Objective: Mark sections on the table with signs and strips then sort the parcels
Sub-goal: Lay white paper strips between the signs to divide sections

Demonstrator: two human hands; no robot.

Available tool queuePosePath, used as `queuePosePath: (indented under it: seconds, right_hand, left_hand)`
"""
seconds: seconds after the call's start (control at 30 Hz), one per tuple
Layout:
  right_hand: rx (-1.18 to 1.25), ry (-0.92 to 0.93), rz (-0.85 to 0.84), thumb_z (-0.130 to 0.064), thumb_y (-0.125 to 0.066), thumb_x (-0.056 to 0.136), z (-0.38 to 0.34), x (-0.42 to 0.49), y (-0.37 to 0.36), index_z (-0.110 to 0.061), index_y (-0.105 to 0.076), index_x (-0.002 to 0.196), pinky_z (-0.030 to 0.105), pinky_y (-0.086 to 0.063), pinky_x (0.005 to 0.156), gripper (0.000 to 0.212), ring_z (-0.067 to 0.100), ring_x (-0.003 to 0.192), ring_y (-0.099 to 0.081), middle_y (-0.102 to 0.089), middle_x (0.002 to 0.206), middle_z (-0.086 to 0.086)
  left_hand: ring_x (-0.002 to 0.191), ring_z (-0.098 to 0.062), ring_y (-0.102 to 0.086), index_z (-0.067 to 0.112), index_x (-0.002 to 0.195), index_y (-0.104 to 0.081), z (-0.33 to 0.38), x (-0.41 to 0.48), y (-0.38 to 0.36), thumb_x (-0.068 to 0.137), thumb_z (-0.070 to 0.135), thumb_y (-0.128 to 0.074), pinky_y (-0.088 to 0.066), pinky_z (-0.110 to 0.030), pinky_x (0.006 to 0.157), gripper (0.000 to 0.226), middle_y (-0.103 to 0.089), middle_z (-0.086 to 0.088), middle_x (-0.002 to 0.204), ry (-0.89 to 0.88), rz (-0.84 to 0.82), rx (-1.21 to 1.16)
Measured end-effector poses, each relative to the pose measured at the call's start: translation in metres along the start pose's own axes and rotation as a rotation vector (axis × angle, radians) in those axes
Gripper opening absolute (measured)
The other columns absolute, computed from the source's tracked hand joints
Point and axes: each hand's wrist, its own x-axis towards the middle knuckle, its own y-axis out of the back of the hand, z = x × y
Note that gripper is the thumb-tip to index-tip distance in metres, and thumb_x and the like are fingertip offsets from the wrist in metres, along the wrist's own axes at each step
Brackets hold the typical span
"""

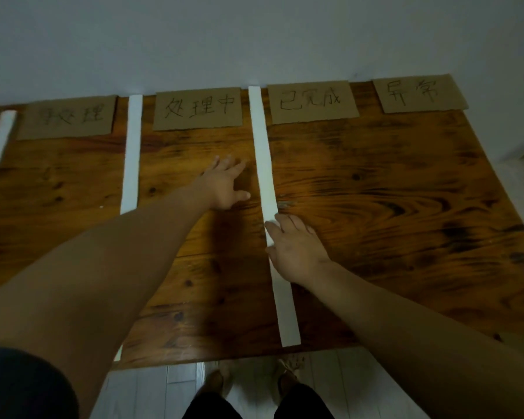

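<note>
Past my left arm (103, 267), my left hand (224, 186) rests on the wooden surface (406, 192), fingers spread. My right hand (297, 249) presses the second white strip (263, 164), fingers flat and together. I should smooth it straight between the second sign (198, 108) and the third sign (312, 101).

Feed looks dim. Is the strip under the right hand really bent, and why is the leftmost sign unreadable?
Head view: dim overall, warm sheen on the wooden table. Head view's wide lens bows straight edges, so the bend in the white strip under the right hand may be distortion; cannot tell. Head view: leftmost cardboard sign looks blurred, its writing soft.
</note>
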Motion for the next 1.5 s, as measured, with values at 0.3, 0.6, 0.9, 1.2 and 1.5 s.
queuePosePath:
  seconds: [0.3,0.6,0.9,1.2,1.5]
  right_hand:
    - [-0.067,0.165,0.031,-0.030,-0.043,0.099,-0.125,0.032,0.060,-0.015,-0.030,0.147,0.045,-0.024,0.112,0.051,0.031,0.141,-0.021,-0.025,0.153,0.013]
    - [-0.027,0.143,0.047,-0.040,-0.049,0.096,-0.316,0.048,0.022,-0.013,-0.048,0.133,0.042,-0.042,0.101,0.046,0.031,0.122,-0.046,-0.049,0.128,0.011]
    - [-0.021,0.227,-0.181,-0.044,-0.044,0.098,-0.425,0.091,-0.021,-0.011,-0.037,0.144,0.039,-0.033,0.108,0.057,0.031,0.133,-0.036,-0.037,0.147,0.014]
    - [-0.004,0.195,-0.288,-0.042,-0.042,0.099,-0.482,0.126,-0.074,-0.008,-0.041,0.140,0.038,-0.031,0.109,0.053,0.029,0.134,-0.035,-0.039,0.146,0.014]
    - [0.086,0.033,-0.284,-0.040,-0.040,0.100,-0.531,0.095,-0.118,-0.012,-0.042,0.137,0.039,-0.037,0.103,0.046,0.029,0.127,-0.040,-0.040,0.141,0.012]
  left_hand:
    - [0.146,-0.032,0.004,0.022,0.152,-0.008,-0.142,-0.114,0.039,0.092,0.054,-0.046,-0.006,-0.045,0.119,0.079,0.000,-0.010,0.160,0.156,0.116,-0.048]
    - [0.146,-0.031,0.004,0.020,0.153,-0.009,-0.338,-0.252,0.022,0.092,0.051,-0.048,-0.008,-0.046,0.119,0.078,0.002,-0.008,0.160,0.328,0.043,-0.129]
    - [0.141,-0.033,-0.026,0.023,0.151,-0.020,-0.457,-0.290,-0.002,0.085,0.044,-0.064,-0.034,-0.044,0.110,0.082,-0.017,-0.009,0.158,0.457,0.108,-0.307]
    - [0.120,-0.030,-0.050,0.010,0.132,-0.047,-0.490,-0.272,-0.048,0.091,0.031,-0.058,-0.042,-0.036,0.096,0.047,-0.050,-0.014,0.134,0.527,0.070,-0.249]
    - [0.108,-0.030,-0.053,0.012,0.119,-0.054,-0.504,-0.274,-0.073,0.093,0.018,-0.050,-0.043,-0.034,0.087,0.027,-0.049,-0.014,0.123,0.319,0.190,-0.102]
